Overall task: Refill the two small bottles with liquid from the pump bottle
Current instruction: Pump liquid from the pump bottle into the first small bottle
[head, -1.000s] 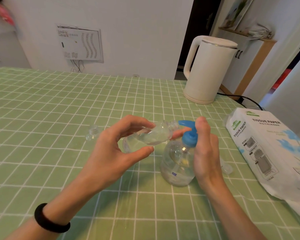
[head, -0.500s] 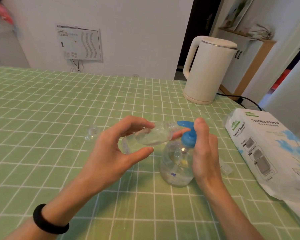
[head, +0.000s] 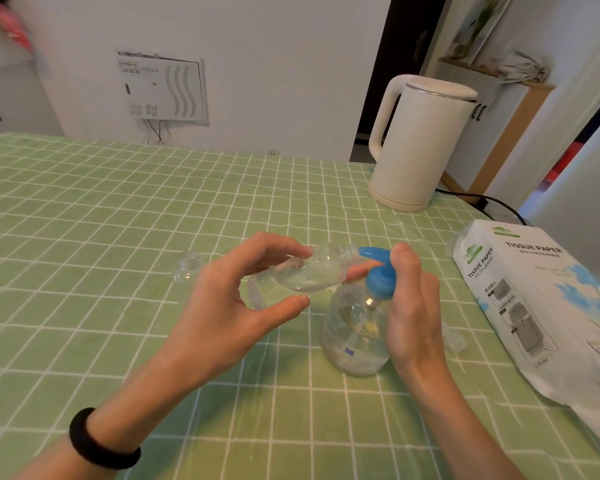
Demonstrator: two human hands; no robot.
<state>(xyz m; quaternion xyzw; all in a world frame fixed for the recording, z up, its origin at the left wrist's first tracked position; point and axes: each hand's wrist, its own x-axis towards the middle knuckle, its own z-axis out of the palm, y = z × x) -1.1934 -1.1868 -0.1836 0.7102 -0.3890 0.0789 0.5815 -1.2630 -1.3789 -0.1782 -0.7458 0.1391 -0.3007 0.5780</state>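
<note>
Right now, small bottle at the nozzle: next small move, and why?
Probably press the blue pump head down with the right hand. The left hand holds the small bottle tilted, its open mouth right at the nozzle tip, and the bottle looks only partly filled.

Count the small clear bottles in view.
2. One small bottle is held tilted in the left hand at the pump spout; the other stands on the table, farther left.

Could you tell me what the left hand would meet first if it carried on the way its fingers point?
Probably the blue pump nozzle: the left hand tilts the small clear plastic bottle with its mouth at that spout, though depth is uncertain.
</note>
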